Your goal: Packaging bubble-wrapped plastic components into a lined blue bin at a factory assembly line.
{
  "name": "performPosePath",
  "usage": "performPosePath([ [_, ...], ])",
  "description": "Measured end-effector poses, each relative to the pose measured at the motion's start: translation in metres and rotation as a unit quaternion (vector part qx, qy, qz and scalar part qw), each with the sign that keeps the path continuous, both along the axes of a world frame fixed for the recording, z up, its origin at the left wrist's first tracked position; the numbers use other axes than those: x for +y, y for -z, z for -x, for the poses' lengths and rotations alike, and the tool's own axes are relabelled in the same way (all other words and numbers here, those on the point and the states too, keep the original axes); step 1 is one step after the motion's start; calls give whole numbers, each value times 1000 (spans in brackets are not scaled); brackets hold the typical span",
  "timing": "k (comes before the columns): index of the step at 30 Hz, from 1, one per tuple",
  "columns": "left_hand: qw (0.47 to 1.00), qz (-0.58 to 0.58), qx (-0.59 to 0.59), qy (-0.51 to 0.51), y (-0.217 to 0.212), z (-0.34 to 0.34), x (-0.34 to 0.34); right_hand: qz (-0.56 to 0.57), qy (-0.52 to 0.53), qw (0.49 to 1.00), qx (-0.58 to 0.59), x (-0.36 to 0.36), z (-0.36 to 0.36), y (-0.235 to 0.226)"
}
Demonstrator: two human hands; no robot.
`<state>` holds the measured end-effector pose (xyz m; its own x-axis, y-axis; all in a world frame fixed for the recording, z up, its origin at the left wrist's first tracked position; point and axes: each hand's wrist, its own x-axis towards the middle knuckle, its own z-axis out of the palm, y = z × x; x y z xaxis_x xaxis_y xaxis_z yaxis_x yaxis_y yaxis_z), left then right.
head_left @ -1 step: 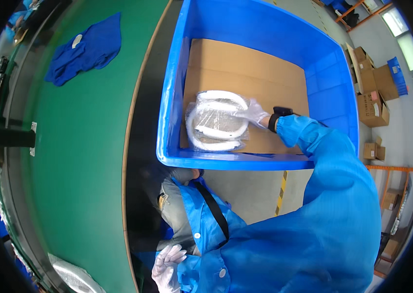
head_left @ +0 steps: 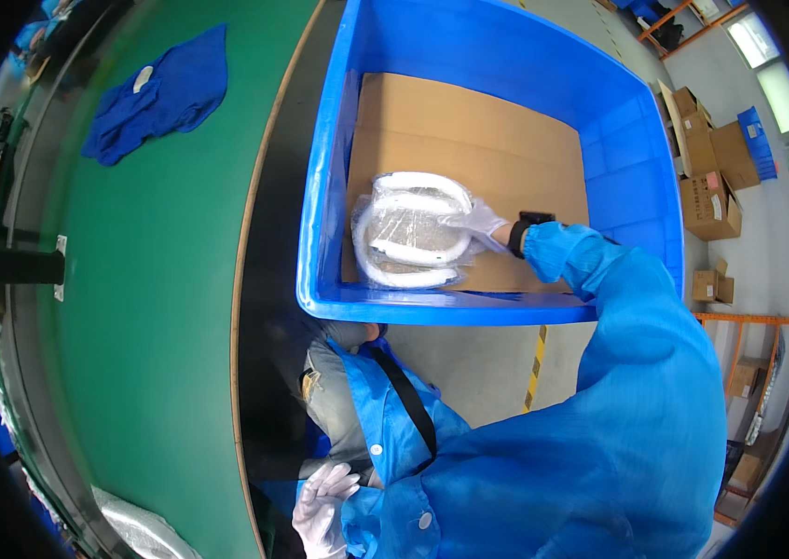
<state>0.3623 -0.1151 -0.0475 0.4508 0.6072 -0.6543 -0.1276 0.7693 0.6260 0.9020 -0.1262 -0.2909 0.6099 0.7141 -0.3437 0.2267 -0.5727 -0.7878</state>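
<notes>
White curved pieces in clear wrap lie on cardboard, touching and left of the fingers of the right hand; whether these grip, I cannot tell. Fingers of the left hand spread loosely.

The right hand is stretched out ahead, the left hand half curled.

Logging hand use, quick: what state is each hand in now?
Left hand: open, fingers loosely bent, nothing seen in it.
Right hand: on the plastic-wrapped white parts; whether it grips cannot be told.
</notes>
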Motion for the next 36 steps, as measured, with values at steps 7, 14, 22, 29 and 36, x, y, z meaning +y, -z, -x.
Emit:
performPosePath([
  [7,999,32,-24,18,2,-10,15,7,195,954,228,19,38,-29],
  [14,999,2,-41,-20,-2,0,5,7,165,943,288,28,44,-37],
  [22,996,-75,-29,49,-27,42,-6,137,-345,927,59,1,-54,25],
  [29,921,-287,142,-224,-99,216,-69,130,-219,959,-127,135,-49,-179],
  [36,180,-11,967,-180,-53,537,-90,-84,-445,891,18,166,377,-366],
])
